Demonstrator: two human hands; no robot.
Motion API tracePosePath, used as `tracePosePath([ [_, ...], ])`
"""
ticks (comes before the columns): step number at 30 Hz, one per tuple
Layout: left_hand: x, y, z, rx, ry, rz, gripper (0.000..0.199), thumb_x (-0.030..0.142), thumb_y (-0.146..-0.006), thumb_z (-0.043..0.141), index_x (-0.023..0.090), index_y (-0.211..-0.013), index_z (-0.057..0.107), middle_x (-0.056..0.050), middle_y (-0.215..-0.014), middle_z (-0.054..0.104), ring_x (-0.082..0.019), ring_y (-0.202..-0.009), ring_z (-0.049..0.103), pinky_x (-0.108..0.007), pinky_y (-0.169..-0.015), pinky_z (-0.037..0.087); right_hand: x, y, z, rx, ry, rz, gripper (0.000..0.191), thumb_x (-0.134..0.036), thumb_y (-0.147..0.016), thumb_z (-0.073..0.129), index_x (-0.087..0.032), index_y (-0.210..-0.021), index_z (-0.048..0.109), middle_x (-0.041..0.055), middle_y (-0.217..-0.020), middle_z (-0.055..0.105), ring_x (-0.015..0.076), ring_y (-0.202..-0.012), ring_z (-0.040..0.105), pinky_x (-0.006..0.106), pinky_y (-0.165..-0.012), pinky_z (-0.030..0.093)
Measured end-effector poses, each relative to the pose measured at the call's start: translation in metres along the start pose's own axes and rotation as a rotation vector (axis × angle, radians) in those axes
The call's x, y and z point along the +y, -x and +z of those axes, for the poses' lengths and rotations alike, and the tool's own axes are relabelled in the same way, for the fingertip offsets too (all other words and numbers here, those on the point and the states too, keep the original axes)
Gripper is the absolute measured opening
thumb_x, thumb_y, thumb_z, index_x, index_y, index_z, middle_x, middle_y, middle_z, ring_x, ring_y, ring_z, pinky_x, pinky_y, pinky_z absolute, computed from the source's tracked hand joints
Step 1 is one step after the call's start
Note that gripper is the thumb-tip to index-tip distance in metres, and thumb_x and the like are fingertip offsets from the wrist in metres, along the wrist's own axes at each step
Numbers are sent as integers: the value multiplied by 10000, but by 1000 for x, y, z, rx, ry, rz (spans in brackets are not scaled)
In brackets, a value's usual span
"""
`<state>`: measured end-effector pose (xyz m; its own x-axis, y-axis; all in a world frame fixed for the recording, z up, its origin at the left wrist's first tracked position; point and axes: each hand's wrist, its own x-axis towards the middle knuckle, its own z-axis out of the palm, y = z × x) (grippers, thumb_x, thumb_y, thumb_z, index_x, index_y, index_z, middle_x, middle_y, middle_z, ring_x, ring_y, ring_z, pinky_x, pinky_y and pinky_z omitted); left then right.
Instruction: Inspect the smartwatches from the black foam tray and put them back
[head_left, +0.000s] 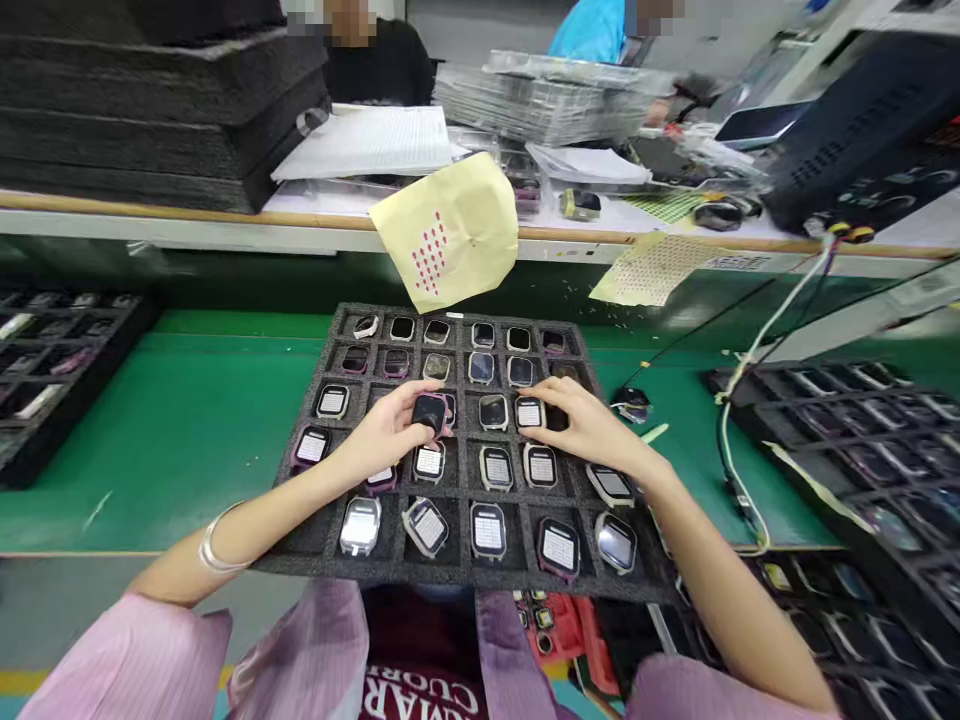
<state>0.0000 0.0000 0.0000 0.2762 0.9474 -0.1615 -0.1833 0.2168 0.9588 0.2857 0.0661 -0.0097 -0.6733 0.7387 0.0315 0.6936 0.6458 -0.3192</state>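
Note:
My left hand [394,425] is closed on a pink-framed smartwatch [429,413] with a dark screen, held just above the foam tray. Another watch behind it is partly covered. To the right, the fingers of my right hand [574,420] pinch the sides of a pale-framed smartwatch [529,413] whose screen is lit white. That watch is in or just over its compartment; I cannot tell which. The black foam tray [457,570] holds rows of watch bodies without straps. Dark screens fill its far rows, and most near ones show white lists.
Other watch trays stand at left [75,400] and right [810,400] on the green bench [225,400]. A cable [750,350] runs down at right. Yellow paper sheets [465,230] hang from the shelf, which bears foam stacks [150,130] and plastic trays. Two people are beyond it.

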Motion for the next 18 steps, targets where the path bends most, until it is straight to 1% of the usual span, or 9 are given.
tracePosePath([
  [3,-2,1,-1,3,2,4,501,120,-645,604,149,-1130,485,-56,-969,607,-188,-820,653,-282,-659,546,-1,4,-10,10,97,-28,503,-434,-873,622,-135,-1273,561,144,-1124,552,309,-1026,514,435,-869,445],
  [5,-4,0,-2,14,-25,14,497,132,-659,614,153,-1138,484,-53,-966,600,-183,-813,644,-277,-647,535,-9,2,-12,41,143,-40,433,-422,-898,590,-151,-1236,591,147,-1139,553,319,-1040,513,449,-871,440],
  [6,-6,-1,-3,24,-48,23,496,142,-667,622,154,-1143,483,-49,-958,594,-180,-806,636,-273,-636,527,-14,-2,-11,58,154,-45,377,-399,-920,561,-157,-1205,610,143,-1125,563,319,-1037,518,451,-872,439],
  [8,-10,-2,-6,44,-128,51,492,166,-689,636,155,-1158,486,-42,-941,584,-175,-800,617,-277,-640,514,-28,-11,-3,66,142,-35,290,-334,-946,522,-150,-1139,636,133,-1033,590,301,-979,550,433,-854,456],
  [10,-13,-2,-9,63,-244,108,478,192,-717,647,158,-1169,497,-46,-965,590,-186,-853,605,-311,-729,511,-43,-20,10,71,126,45,238,-277,-932,546,-121,-1087,636,133,-963,583,284,-891,583,409,-808,482],
  [12,-15,-2,-11,73,-352,176,466,216,-742,656,164,-1180,507,-61,-1035,602,-211,-963,590,-355,-859,482,-55,-27,23,103,107,169,223,-221,-898,592,-93,-1080,611,153,-979,567,287,-854,600,399,-766,492],
  [13,-15,-1,-12,73,-391,204,466,225,-751,659,167,-1188,507,-69,-1077,603,-222,-1012,578,-371,-909,459,-60,-30,28,113,85,209,234,-196,-883,613,-86,-1089,595,156,-983,567,286,-846,606,391,-749,492],
  [15,-15,0,-13,73,-444,240,479,232,-762,659,170,-1209,497,-78,-1126,599,-230,-1052,565,-390,-953,432,-66,-33,34,97,25,216,226,-157,-864,633,-88,-1074,586,136,-936,588,278,-829,615,369,-724,490],
  [18,-12,3,-12,77,-493,275,468,214,-780,638,171,-1222,489,-82,-1157,592,-223,-1050,561,-391,-971,412,-68,-37,30,52,-18,168,45,-154,-866,630,-112,-882,624,92,-806,603,255,-768,621,352,-697,490],
])
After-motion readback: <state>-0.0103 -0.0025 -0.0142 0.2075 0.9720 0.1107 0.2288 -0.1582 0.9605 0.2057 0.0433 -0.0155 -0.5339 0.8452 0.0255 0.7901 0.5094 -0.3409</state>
